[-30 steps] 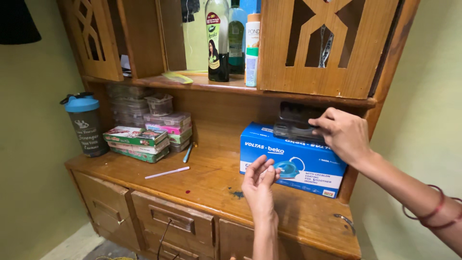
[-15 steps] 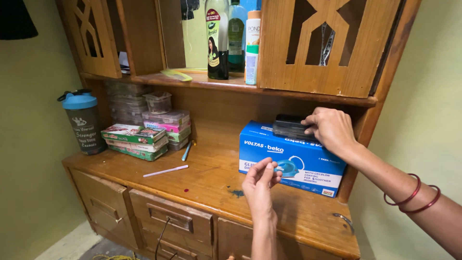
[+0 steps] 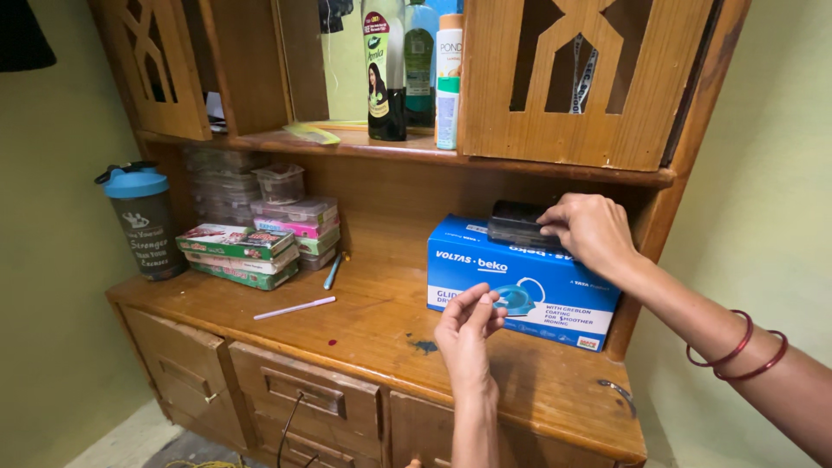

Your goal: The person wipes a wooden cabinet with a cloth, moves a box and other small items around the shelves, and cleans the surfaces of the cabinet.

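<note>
Fingers of the right hand (image 3: 592, 232) curl over a small dark plastic case with a clear lid (image 3: 517, 224), which lies on top of the blue rectangular cardboard box (image 3: 511, 282) right of centre in the frame, tucked under the upper shelf. The grip looks closed on the case's right end. The left hand (image 3: 468, 329) is raised lower down at centre, in front of the box, thumb and fingertips pinched narrow together; whether anything tiny sits between them I cannot tell.

To handle the case well, it seems wise to keep it flat and draw it straight outward, since the wooden shelf board (image 3: 407, 152) hangs close above and leaves little room to lift.

Left of the box, on the worn wooden cabinet top (image 3: 364, 321), lie a thin white stick (image 3: 294, 308) and a blue pen (image 3: 333, 271). Further left stand stacked clear plastic boxes (image 3: 295, 217), flat green packets (image 3: 238, 254) and a grey shaker bottle with a blue lid (image 3: 139, 221). Tall bottles (image 3: 407, 69) crowd the shelf at upper centre, near enough to be knocked.
</note>
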